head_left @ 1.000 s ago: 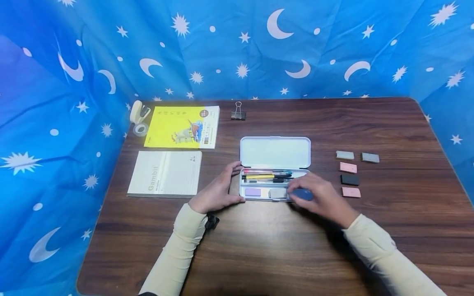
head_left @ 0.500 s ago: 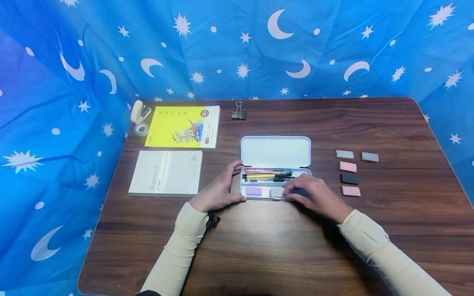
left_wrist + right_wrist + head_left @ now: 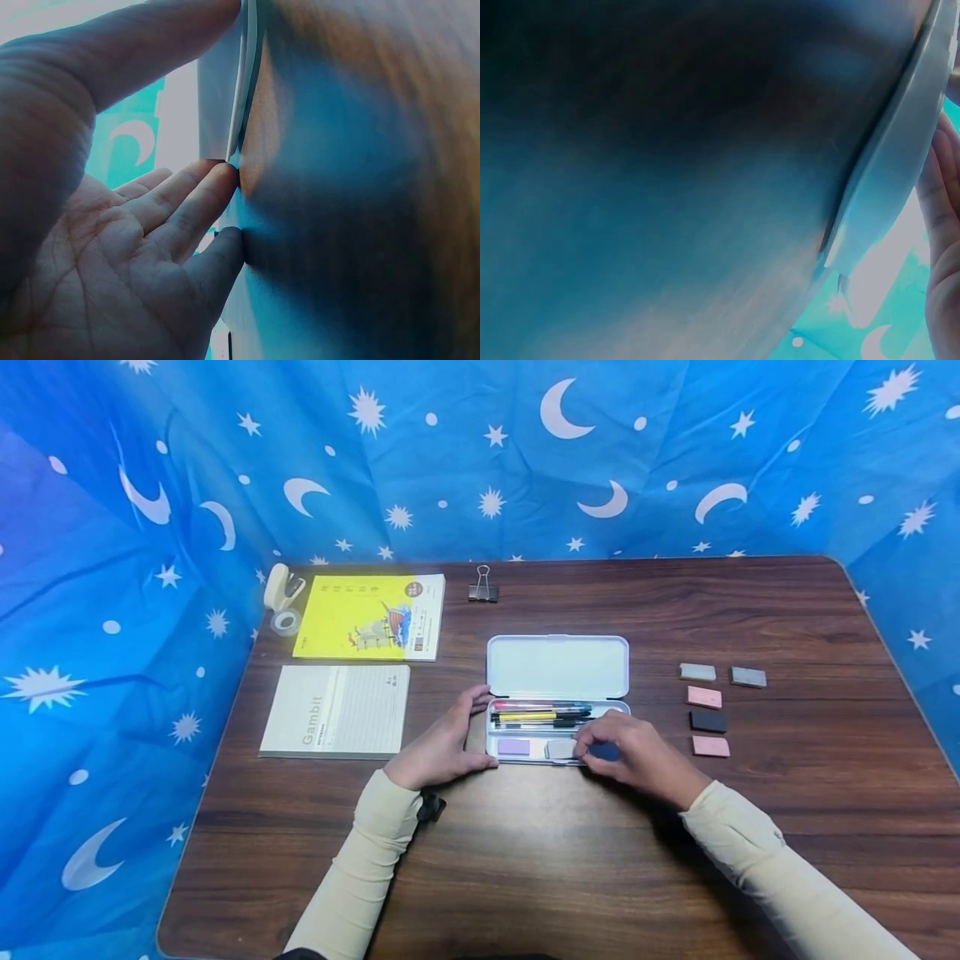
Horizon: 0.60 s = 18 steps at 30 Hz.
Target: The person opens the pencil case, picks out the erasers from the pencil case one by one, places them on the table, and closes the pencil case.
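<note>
Pencil case with its lid up on the worktop, that's the head view, and my left hand spans the left end, thumb and fingers wide apart, bracing more than clutching. My right hand curls close round a blue block at the right end of the front compartment! Just beside it sits a grey block, then a purple block; pens lie behind. Danger, as I judge it: a tight row could make the blue block ride up on the grey block, and a hard push could skid the case if my brace slackens. The blue block shows as a deep, dark patch, half covered, so whether it lies flat I can't tell.

Over to the left wrist: fingers nearly straight, tips at the case's edge. Right wrist: the case's pale wall, part of a hand; no blue block visible, so no grip to judge there.
</note>
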Tool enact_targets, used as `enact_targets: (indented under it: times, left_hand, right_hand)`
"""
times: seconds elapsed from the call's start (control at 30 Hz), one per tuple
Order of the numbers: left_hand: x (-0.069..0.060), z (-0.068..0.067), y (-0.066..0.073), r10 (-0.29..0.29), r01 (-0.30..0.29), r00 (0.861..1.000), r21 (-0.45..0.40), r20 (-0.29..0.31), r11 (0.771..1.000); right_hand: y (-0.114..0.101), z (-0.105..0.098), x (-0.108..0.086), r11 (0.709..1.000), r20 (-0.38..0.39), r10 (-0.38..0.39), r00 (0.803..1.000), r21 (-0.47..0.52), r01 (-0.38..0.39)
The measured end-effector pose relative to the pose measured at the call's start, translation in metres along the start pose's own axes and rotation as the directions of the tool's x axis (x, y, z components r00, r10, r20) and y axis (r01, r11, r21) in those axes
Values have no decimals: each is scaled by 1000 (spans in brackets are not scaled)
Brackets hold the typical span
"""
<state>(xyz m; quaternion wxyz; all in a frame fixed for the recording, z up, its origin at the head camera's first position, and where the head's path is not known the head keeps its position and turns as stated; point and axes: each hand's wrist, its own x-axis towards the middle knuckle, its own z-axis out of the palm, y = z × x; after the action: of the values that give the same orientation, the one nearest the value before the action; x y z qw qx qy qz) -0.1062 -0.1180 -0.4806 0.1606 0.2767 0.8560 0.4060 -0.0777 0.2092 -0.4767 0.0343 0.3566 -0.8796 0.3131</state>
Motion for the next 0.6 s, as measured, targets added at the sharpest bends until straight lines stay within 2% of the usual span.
enact_targets:
  times: [0.6]
  left_hand:
    - [0,0,-1,-3,3,1000,9,4,1000]
  right_hand:
    - [0,-2,-3,999,-30,-21,999,24,22]
